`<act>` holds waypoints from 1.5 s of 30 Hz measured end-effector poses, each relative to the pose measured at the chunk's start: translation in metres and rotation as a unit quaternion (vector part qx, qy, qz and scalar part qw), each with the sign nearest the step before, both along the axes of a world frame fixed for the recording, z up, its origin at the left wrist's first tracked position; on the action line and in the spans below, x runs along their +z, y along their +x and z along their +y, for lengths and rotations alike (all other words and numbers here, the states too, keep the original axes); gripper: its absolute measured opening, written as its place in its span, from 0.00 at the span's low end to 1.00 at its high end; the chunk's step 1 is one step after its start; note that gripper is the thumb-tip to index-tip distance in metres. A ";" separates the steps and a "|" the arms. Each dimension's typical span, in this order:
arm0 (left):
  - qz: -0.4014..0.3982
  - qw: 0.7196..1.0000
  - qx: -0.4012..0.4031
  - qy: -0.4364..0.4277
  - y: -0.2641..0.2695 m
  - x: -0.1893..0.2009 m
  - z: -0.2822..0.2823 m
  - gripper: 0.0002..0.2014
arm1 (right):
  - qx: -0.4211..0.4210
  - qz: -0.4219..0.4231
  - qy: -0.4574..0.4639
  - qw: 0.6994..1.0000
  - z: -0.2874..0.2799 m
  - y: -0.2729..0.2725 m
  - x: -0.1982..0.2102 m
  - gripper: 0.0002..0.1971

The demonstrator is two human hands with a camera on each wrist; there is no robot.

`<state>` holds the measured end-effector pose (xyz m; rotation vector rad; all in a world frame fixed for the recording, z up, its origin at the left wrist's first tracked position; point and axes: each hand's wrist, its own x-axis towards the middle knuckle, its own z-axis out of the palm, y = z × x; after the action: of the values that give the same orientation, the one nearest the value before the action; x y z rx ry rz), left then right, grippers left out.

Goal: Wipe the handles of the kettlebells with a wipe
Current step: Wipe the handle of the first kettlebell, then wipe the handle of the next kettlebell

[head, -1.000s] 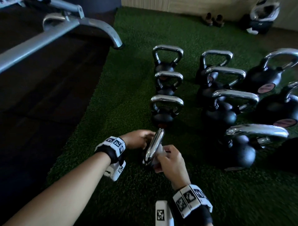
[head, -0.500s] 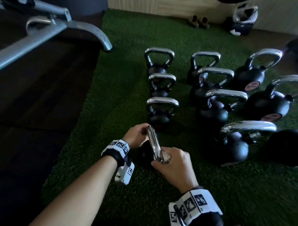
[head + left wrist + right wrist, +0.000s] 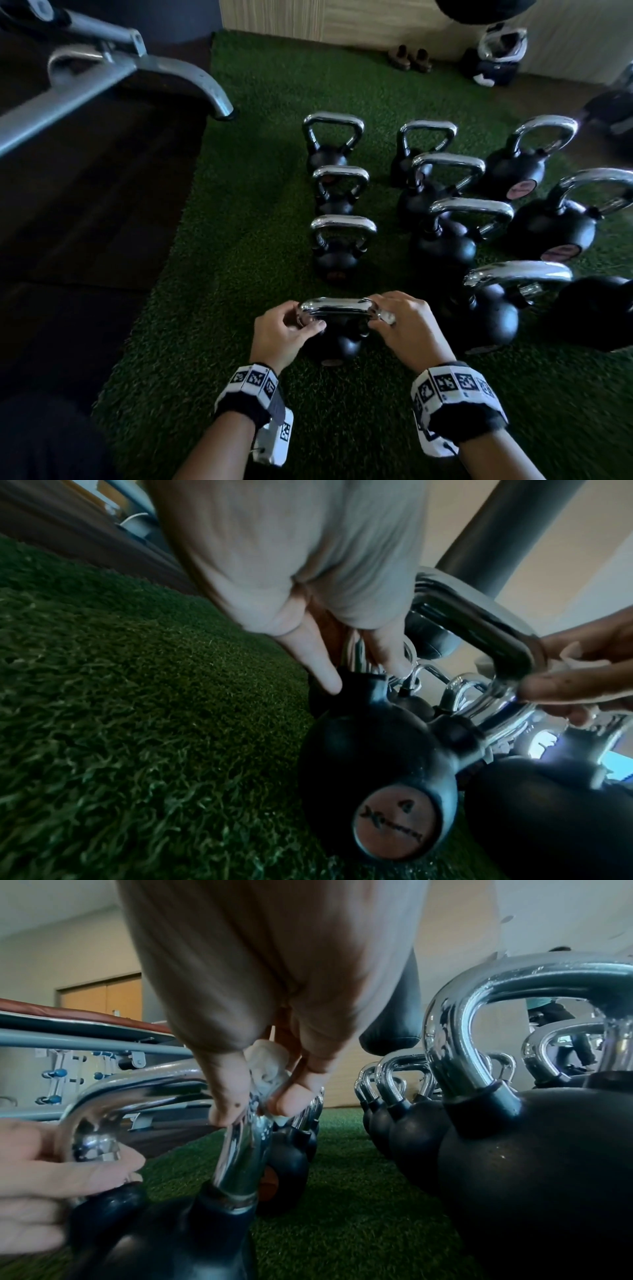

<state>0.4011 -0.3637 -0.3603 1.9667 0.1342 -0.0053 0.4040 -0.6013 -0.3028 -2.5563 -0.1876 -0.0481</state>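
- I'm on the nearest kettlebell (image 3: 337, 339) of the left row, standing on the green turf (image 3: 239, 240) just in front of me; its chrome handle (image 3: 337, 306) lies crosswise between my two hands
- My left hand (image 3: 286, 329) grips the left corner of that handle, fingers curled round the bend, and I judge it is there to steady the bell
- My right hand (image 3: 404, 329) pinches the white wipe (image 3: 268, 1066) against the right upright of the handle, thumb on one side and fingertips on the other; the right wrist view shows the wipe bunched between them
- Step in hand, as I read it: wiping this handle's right side, with the top bar and left corner under my other hand possibly yet to do; I cannot tell which parts are clean
- Next move calls for dragging the wipe along the bar towards the left, so the left hand must shift to the black body
- After that, the far bells in this row (image 3: 342, 240) and the bigger ones on the right (image 3: 493, 308) wait their turn
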 end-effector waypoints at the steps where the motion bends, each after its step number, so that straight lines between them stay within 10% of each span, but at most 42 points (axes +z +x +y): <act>1: -0.001 1.000 -0.017 -0.004 0.001 0.001 0.001 0.10 | -0.005 -0.001 -0.001 1.000 0.001 -0.003 0.000 0.23; 7: 0.095 0.985 -0.142 0.024 0.013 0.010 0.017 0.12 | -0.029 0.072 -0.027 0.997 -0.003 -0.011 0.011 0.23; 12: 0.252 0.895 -0.266 0.255 0.046 0.034 0.027 0.30 | -0.019 0.148 -0.004 0.989 -0.020 0.003 0.054 0.23; 22: 0.216 0.943 -0.188 0.170 0.105 0.074 0.035 0.20 | 0.015 0.134 0.127 0.983 -0.021 0.093 0.098 0.23; 32: 0.323 0.895 -0.223 0.211 0.178 0.157 0.049 0.16 | 0.073 0.101 0.047 0.991 -0.037 0.161 0.117 0.22; 45: 0.262 0.943 -0.171 0.113 0.207 0.041 0.038 0.41 | 0.094 0.029 0.021 0.995 -0.014 0.187 0.082 0.13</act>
<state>0.6076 -0.3254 -0.3198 2.1536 0.1414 -0.7766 0.5910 -0.6152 -0.2213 -2.4826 -0.3979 0.0934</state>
